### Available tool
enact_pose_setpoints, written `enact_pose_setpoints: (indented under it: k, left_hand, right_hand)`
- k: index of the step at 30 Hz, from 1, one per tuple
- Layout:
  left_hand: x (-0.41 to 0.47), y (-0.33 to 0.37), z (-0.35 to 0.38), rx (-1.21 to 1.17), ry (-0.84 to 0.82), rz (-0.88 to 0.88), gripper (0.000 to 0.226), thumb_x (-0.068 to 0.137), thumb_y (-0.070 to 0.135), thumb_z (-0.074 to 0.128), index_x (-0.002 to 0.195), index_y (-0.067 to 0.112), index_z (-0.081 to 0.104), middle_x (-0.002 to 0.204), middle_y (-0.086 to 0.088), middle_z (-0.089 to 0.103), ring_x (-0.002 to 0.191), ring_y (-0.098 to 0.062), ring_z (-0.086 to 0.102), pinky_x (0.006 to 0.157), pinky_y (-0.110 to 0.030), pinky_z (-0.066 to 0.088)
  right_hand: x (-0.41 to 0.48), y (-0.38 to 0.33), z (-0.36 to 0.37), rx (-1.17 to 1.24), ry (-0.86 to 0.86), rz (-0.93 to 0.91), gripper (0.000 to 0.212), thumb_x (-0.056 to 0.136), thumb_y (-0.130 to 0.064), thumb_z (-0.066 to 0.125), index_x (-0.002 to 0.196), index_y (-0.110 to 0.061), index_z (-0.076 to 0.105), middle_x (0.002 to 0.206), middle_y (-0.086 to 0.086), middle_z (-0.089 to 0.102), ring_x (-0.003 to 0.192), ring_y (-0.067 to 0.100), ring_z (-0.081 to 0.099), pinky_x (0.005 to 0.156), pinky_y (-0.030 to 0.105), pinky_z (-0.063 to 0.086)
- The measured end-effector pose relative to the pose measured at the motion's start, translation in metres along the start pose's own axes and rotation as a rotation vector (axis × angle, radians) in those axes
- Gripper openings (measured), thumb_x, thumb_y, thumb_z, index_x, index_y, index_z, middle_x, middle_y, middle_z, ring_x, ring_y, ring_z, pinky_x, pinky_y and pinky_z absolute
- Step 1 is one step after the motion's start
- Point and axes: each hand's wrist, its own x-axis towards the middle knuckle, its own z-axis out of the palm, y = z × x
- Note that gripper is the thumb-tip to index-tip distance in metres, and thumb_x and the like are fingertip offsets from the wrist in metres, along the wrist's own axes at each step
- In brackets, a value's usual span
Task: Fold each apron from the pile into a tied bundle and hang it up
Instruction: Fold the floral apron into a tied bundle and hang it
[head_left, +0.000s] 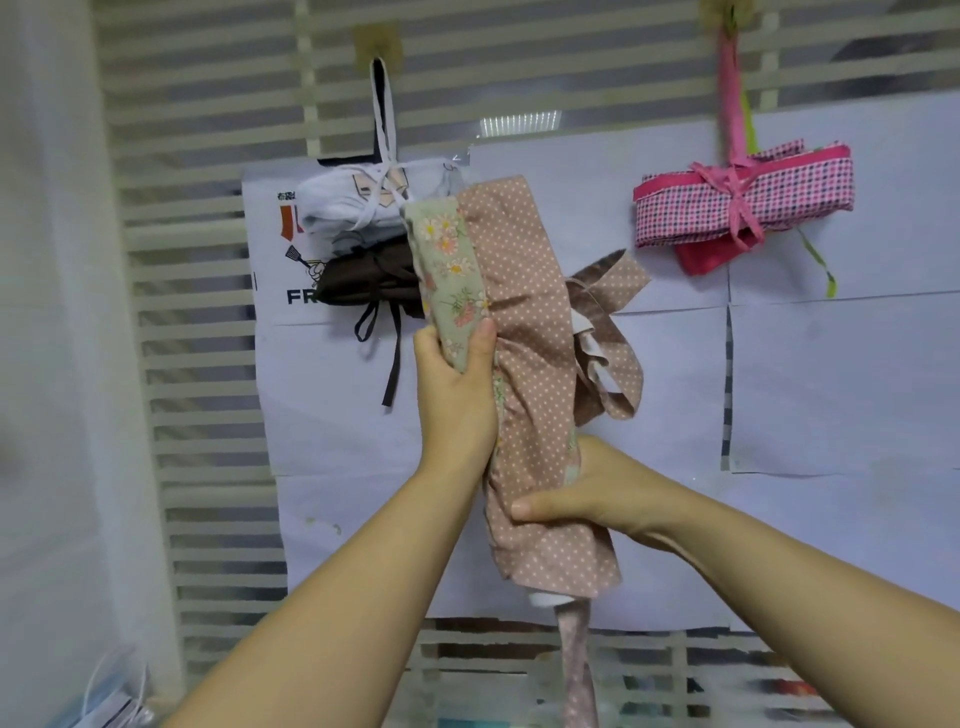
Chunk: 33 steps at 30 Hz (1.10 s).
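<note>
I hold a folded pink polka-dot apron (524, 312) with a green floral band upright in front of the wall. My left hand (457, 395) grips its upper middle, thumb on the floral band. My right hand (576, 499) grips the lower part, thumb across the front. Its straps (608, 322) loop loose to the right, and one strap (576, 670) hangs down below. On the left hook (378, 44) hang a white bundle (358, 200) and a brown bundle (369, 283). A pink checked bundle (743, 200) hangs from the right hook (727, 13).
White paper sheets (831, 384) cover a slatted white wall (208, 260). A printed poster (280, 260) sits behind the left bundles. A blurred mask-like object (111, 696) lies at bottom left. Coloured items show blurred along the bottom edge.
</note>
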Motion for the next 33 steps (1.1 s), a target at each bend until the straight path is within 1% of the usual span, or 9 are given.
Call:
enact_pose_setpoints:
  k: [7,12,15,20,24,27,29,31,33]
  left_hand:
    - [0.003,0.004,-0.030,-0.080,-0.010,-0.105,0.017,0.094,0.047,0.051,0.099,0.031,0.050,0.102,0.007,0.065,0.098,-0.011,0.064,0.090,-0.038,0.052]
    - [0.016,0.014,-0.046,-0.207,-0.103,-0.415,0.057,0.084,0.058,0.054,0.124,0.017,0.053,0.114,-0.006,0.068,0.099,-0.020,0.069,0.086,-0.039,0.056]
    - [0.021,0.018,-0.059,-0.264,-0.194,-0.571,0.045,0.088,0.050,0.055,0.117,0.017,0.064,0.110,-0.004,0.072,0.101,-0.020,0.068,0.088,-0.037,0.053]
    - [0.003,0.005,-0.063,-0.325,-0.129,-0.551,0.041,0.098,0.040,0.046,0.122,0.011,0.060,0.112,-0.006,0.071,0.101,-0.019,0.068,0.085,-0.035,0.054]
    - [-0.005,-0.011,-0.064,-0.133,0.129,-0.448,0.044,0.096,0.051,0.044,0.118,0.015,0.059,0.109,-0.003,0.069,0.100,-0.022,0.066,0.090,-0.041,0.053]
    - [-0.006,-0.012,-0.065,0.116,0.233,-0.286,0.044,0.094,0.056,0.042,0.115,0.020,0.053,0.104,0.006,0.063,0.097,-0.017,0.060,0.090,-0.038,0.049]
    - [-0.010,-0.003,-0.060,0.190,0.223,-0.203,0.029,0.097,0.050,0.041,0.110,0.024,0.048,0.093,0.017,0.055,0.087,-0.009,0.054,0.080,-0.030,0.041]
    - [-0.016,0.004,-0.052,0.230,0.158,-0.136,0.022,0.098,0.047,0.041,0.109,0.028,0.046,0.091,0.021,0.051,0.084,-0.004,0.051,0.073,-0.025,0.039]
    - [-0.023,0.009,-0.044,0.228,0.081,-0.107,0.017,0.098,0.046,0.041,0.108,0.032,0.045,0.094,0.024,0.052,0.084,0.004,0.050,0.070,-0.016,0.039]
  right_hand:
    - [-0.009,-0.004,0.017,-0.276,0.043,-0.077,0.031,0.073,-0.007,0.080,0.100,-0.011,0.064,0.094,0.002,0.073,0.090,0.013,0.068,0.082,0.028,0.053]
    - [-0.015,-0.009,0.022,-0.493,-0.013,-0.130,0.018,0.077,-0.019,0.077,0.079,-0.019,0.059,0.073,-0.015,0.067,0.070,0.000,0.062,0.062,0.017,0.046]
    - [-0.019,-0.004,0.018,-0.587,-0.023,-0.086,0.021,0.077,-0.025,0.077,0.085,-0.015,0.061,0.081,-0.007,0.069,0.076,0.003,0.063,0.070,0.025,0.051]
    - [-0.020,0.009,0.014,-0.570,0.097,0.021,0.027,0.071,-0.030,0.081,0.073,-0.030,0.054,0.070,-0.018,0.062,0.068,-0.007,0.058,0.059,0.012,0.042]
    - [-0.026,0.031,0.017,-0.624,0.452,0.197,0.064,0.057,-0.055,0.080,0.110,-0.027,0.056,0.108,-0.010,0.055,0.106,0.012,0.052,0.090,0.033,0.046]
    - [-0.040,0.024,0.028,-0.392,0.651,0.005,0.031,0.071,-0.035,0.080,0.090,-0.027,0.056,0.093,-0.011,0.054,0.087,0.010,0.050,0.073,0.014,0.040]
    - [-0.045,0.006,0.039,0.015,0.466,0.074,0.022,0.079,-0.038,0.071,0.078,-0.018,0.063,0.078,-0.001,0.062,0.067,0.013,0.055,0.058,0.015,0.044]
    - [-0.040,-0.008,0.046,0.609,0.172,0.328,0.052,0.086,-0.053,0.051,0.087,-0.005,0.068,0.081,0.014,0.068,0.064,0.022,0.064,0.055,0.026,0.054]
    - [-0.034,-0.009,0.045,1.000,-0.009,0.532,0.086,0.085,-0.069,0.037,0.112,0.009,0.060,0.105,0.026,0.067,0.090,0.035,0.067,0.074,0.046,0.058]
